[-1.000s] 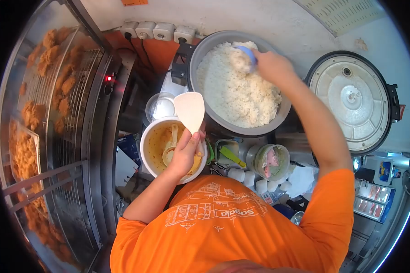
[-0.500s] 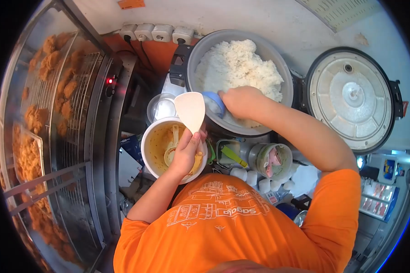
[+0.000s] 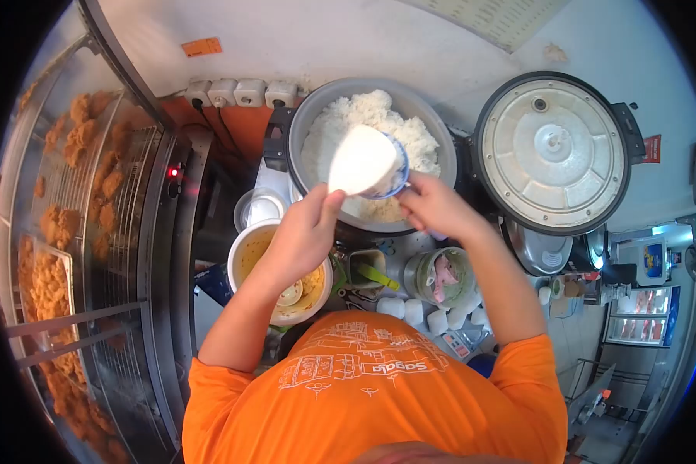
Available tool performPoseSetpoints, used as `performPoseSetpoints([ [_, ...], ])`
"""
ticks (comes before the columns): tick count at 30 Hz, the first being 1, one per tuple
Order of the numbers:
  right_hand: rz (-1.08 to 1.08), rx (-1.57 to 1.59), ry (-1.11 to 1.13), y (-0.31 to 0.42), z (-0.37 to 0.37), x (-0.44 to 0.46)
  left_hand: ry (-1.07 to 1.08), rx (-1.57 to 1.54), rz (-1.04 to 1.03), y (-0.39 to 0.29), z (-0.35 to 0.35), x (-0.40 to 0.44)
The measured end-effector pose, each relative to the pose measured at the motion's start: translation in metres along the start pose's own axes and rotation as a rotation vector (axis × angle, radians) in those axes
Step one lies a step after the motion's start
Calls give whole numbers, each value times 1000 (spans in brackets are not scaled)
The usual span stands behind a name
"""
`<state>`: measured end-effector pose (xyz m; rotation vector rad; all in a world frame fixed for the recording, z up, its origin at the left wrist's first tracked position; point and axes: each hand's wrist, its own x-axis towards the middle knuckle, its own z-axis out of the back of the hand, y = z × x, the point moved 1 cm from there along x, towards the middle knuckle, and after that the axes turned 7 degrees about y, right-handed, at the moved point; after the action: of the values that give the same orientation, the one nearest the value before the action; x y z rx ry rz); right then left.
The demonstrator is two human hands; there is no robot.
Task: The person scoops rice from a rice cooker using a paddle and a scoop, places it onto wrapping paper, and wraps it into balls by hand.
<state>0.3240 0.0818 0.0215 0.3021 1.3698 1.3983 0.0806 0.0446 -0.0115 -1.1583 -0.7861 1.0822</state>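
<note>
My left hand (image 3: 303, 232) is closed on the handle of a white rice paddle (image 3: 359, 161), whose broad blade is raised over the pot. In my right hand (image 3: 438, 207) is a small blue-and-white bowl (image 3: 401, 178), gripped at its near side. The paddle blade covers much of the bowl, so its contents are hidden and I cannot tell whether the two touch. Below both hands is a large round rice pot (image 3: 301, 116) with a heap of white cooked rice (image 3: 410, 127).
The pot's hinged lid (image 3: 553, 155) stands open at the right. Nearer me are a white bucket (image 3: 237, 267) with yellowish sauce and a ladle, a green-handled utensil (image 3: 377, 276), and a clear tub (image 3: 419, 284) with pink tongs. A glass cabinet of fried chicken (image 3: 54, 282) lines the left.
The bowl has come up out of the pot in my right hand. My left hand has moved up and right, bringing the paddle over the bowl. The view has shifted slightly.
</note>
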Motion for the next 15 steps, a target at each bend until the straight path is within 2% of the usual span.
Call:
performPoseSetpoints([
  [1,30,77,-30,2,-12,-2,87,210,32,-4,-1,8],
  [3,39,143,-101,-4,-24,1,65,281,22,-8,-2,18],
  [5,67,41,-193,-8,-28,2,156,368,45,-10,-2,25],
  [6,76,47,-196,-10,-27,3,156,379,41,-10,-1,34],
  [8,219,-126,-341,-15,-27,4,276,351,79,-6,1,51],
  [12,222,-140,-432,-22,-23,11,193,296,-60,-2,-7,74],
  [14,119,253,-293,-21,-15,12,171,-5,319,-32,-11,76],
  [15,135,280,-321,-25,-11,7,192,28,305,-35,-15,78],
])
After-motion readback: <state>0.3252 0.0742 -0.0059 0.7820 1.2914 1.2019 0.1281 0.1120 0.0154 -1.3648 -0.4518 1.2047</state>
